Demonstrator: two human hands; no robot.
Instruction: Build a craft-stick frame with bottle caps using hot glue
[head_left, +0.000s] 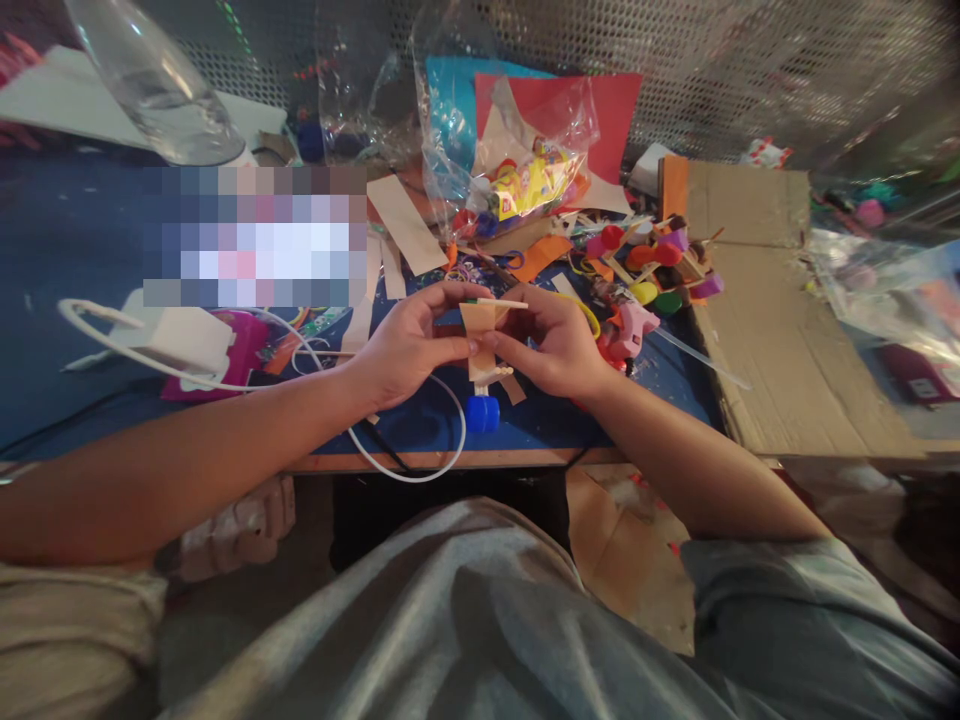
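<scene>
From where I stand, left hand [405, 345] and right hand [553, 345] both pinch 1 card model [478, 318] over the table [544, 432], near its front edge. Probably light, easily creased; sticks [506, 303] may snap. Best gripped by flat card, not blue cap [482, 413].

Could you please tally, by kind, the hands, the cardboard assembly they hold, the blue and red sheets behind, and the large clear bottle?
Left hand and right hand: 2
Cardboard assembly: 1
Blue sheet and red sheet: 2
Clear bottle: 1
Total: 6
</scene>
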